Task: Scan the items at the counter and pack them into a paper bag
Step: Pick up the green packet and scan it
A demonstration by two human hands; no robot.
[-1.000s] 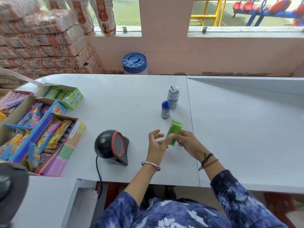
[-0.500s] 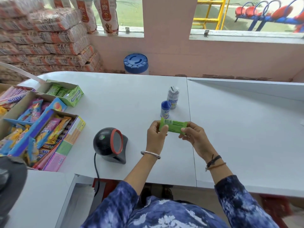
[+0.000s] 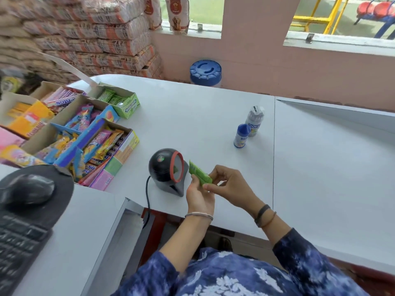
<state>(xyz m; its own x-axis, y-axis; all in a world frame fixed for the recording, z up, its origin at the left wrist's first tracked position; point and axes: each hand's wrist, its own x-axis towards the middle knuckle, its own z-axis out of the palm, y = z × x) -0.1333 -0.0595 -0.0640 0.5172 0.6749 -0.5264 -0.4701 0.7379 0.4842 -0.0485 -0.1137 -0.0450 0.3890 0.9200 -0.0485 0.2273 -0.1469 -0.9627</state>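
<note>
A wide white counter [image 3: 213, 116] holds a black dome scanner [image 3: 167, 170] with a red-ringed window. Just before that window, the left hand [image 3: 199, 196] and right hand [image 3: 229, 186] each pinch 1 green packet [image 3: 199, 175], fingers closed on its edges. It looks light, thin and slightly bendy; holding the ends seems best. 2 small bottles [image 3: 249, 130] stand behind.

Bright window daylight; edges blurred, wide-angle warped.

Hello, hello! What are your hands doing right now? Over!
Left hand and right hand both pinch green packet. Packet faces scanner. Nothing between them. No paper bag in view.
</note>
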